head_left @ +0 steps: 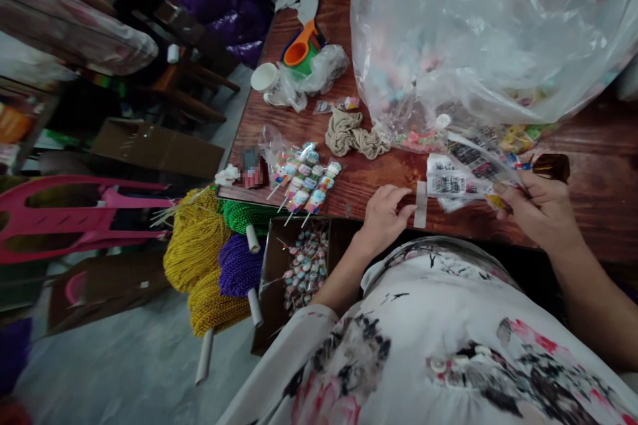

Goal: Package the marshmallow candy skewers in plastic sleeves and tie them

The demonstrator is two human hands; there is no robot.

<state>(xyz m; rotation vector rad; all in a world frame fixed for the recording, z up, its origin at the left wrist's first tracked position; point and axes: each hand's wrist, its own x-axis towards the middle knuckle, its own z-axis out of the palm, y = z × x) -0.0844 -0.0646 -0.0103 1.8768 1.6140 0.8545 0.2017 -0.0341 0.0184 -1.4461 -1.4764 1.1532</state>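
My right hand (541, 209) pinches a clear plastic bag (481, 158) with dark printing, raised over the table. Beneath it lie more printed bags (446, 180) in a loose pile. At the table's front edge rests my left hand (383, 216), its fingers loosely bent and thumb apart, with nothing visible in it. A short translucent strip (421, 206) lies just right of its fingertips; whether they touch I cannot tell. To the left, several wrapped candy skewers (304, 179) on white sticks lie together on the table.
A big clear sack (478, 33) of pastel pieces fills the back right. A beige cloth (353, 136), a white cup (265, 78) and an orange scoop (299, 50) stand left of it. Below the edge are a box of wrapped candies (306, 269) and yellow cord bundles (197, 246).
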